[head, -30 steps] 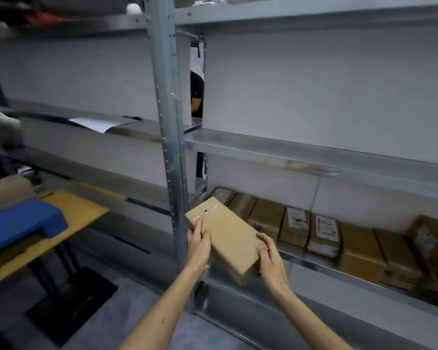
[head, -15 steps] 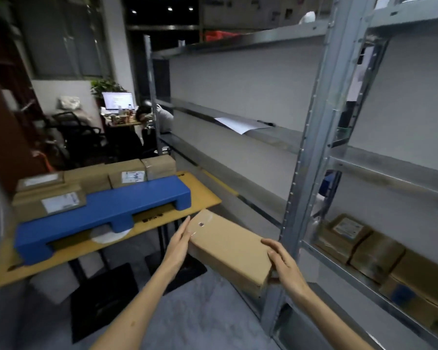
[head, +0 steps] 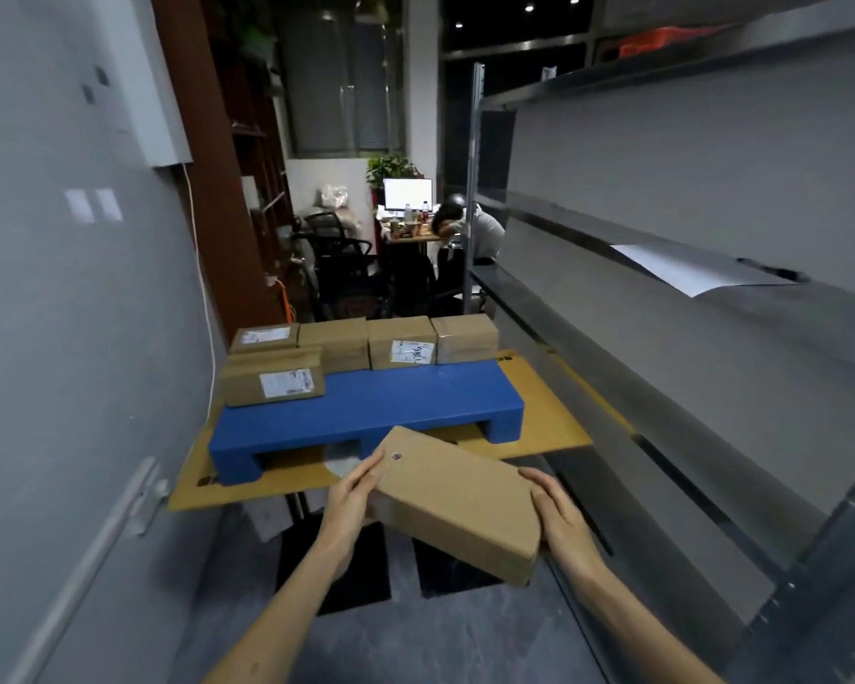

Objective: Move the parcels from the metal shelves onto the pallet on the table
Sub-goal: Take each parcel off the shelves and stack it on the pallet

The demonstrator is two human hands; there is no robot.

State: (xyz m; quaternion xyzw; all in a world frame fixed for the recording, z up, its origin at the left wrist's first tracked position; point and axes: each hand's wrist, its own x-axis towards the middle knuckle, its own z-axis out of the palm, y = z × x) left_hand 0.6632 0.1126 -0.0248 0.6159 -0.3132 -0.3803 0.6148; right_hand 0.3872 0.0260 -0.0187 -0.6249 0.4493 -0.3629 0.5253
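Left hand [head: 354, 496] and right hand [head: 561, 523] grip opposite ends of a flat cardboard parcel [head: 457, 501], long axis running 10 to 4 o'clock. The blue pallet [head: 376, 412] lies at 12 o'clock, nearer the left hand.

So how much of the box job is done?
Five parcels already sit on the blue pallet, along its back and left side. A sixth parcel is held between the left hand and right hand, short of the table. The shelves in view show only a paper sheet, so what's left can't be counted.
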